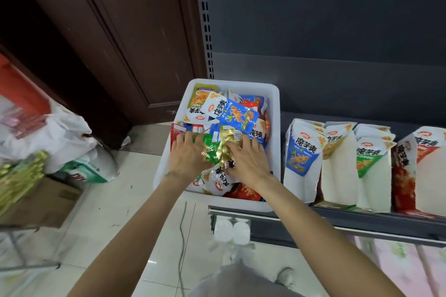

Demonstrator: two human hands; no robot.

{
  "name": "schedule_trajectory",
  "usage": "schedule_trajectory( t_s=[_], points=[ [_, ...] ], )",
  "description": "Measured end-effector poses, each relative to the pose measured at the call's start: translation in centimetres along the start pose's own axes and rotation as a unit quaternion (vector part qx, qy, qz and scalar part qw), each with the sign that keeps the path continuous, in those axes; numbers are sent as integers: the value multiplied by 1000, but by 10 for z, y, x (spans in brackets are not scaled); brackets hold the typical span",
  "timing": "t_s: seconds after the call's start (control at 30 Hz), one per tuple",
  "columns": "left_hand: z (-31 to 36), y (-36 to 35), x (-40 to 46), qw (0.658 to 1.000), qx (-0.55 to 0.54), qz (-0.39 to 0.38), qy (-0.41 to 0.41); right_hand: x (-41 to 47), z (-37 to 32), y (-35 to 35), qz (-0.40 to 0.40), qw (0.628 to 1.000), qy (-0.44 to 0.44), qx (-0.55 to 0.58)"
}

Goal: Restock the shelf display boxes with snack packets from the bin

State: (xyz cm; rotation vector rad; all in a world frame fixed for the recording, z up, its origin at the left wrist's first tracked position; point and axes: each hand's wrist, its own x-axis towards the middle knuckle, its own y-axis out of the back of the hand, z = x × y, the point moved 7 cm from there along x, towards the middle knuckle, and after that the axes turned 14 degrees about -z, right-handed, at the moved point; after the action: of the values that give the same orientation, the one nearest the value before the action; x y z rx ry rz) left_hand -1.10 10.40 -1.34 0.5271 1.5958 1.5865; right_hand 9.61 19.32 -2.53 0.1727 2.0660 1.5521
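Observation:
A white plastic bin (275,113) sits at the left end of the shelf, heaped with mixed snack packets; a blue packet (239,116) lies on top. Both hands are down in the heap. My left hand (187,154) lies palm-down on a green packet (207,149), fingers spread. My right hand (248,159) rests on a gold packet (229,142), fingers slightly bent; I cannot tell whether it grips it. To the right stand several white display boxes: blue (301,159), yellow (337,166), green (371,166) and red (420,171).
The shelf's metal front rail (337,222) runs below the boxes, with pale packs (398,263) on the lower shelf. On the tiled floor at left are white bags (60,137), a cardboard box (48,202) and green-gold packets (19,176). A dark wooden door (108,31) stands behind.

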Motion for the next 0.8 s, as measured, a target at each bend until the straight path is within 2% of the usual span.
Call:
schedule_trajectory(
  t_s=[0.07, 0.17, 0.3, 0.37, 0.43, 0.5, 0.6, 0.67, 0.7, 0.73, 0.8],
  points=[
    [-5, 3, 4, 1000, -18, -19, 6, 1, 1, -1, -1, 1000, -4, 7],
    [-11, 11, 3, 1000, -29, -1, -3, 1, 0, -2, -2, 1000, -9, 9],
    [-13, 36, -11, 983, -142, 77, -84, 0, 4, 0, -15, 999, -9, 41],
    [-9, 61, -25, 971, -142, 153, -114, -7, 8, 10, 7, 990, 4, 144],
    [-7, 91, -43, 951, -156, 245, -104, -22, 16, 26, 68, 947, 25, 314],
    [-7, 112, -56, 915, -264, 296, -79, -41, 26, 40, 120, 873, 33, 471],
    [6, 112, -55, 832, -486, 252, -90, -60, 40, 49, 120, 777, 27, 617],
    [30, 98, -48, 771, -605, 167, -105, -71, 58, 54, 133, 730, 26, 670],
    [45, 88, -45, 746, -647, 114, -108, -81, 69, 60, 154, 720, 30, 677],
    [61, 78, -43, 737, -663, 67, -113, -92, 83, 65, 180, 730, 34, 659],
    [95, 63, -41, 771, -620, 8, -146, -119, 113, 76, 214, 790, 32, 574]
  ],
)
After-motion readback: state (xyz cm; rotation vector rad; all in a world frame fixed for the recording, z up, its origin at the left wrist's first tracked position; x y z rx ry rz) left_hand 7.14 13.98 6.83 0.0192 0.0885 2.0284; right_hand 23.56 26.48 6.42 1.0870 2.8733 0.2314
